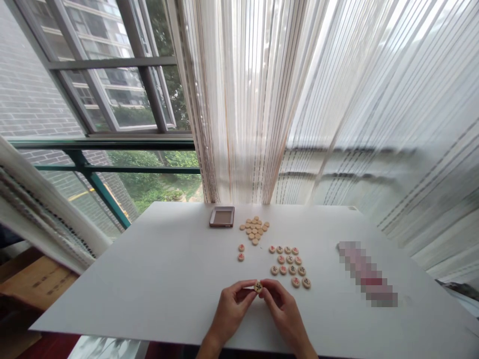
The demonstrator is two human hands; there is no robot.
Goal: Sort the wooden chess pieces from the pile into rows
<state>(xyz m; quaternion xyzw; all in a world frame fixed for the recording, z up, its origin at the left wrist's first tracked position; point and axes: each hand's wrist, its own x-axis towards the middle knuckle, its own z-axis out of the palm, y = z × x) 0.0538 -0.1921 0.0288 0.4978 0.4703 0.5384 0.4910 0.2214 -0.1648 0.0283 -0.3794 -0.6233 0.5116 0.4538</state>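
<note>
A round Chinese chess piece [258,286] with a dark character is pinched between the fingertips of my left hand [232,305] and my right hand [281,304], near the table's front edge. Its marked face is turned up towards me. Right of it, several face-up chess pieces [290,260] with red or black characters lie in rough rows. Two red-marked pieces [241,257] sit one behind the other, beyond my left hand. Farther back is a cluster of blank-looking pieces [254,231], some touching or overlapping.
An open shallow box [222,217] stands at the table's back edge. A blurred-out pinkish long object [368,274] lies at the right on the white table [149,279]. Curtains [247,99] hang behind the table, and a cardboard box [33,281] is at the lower left.
</note>
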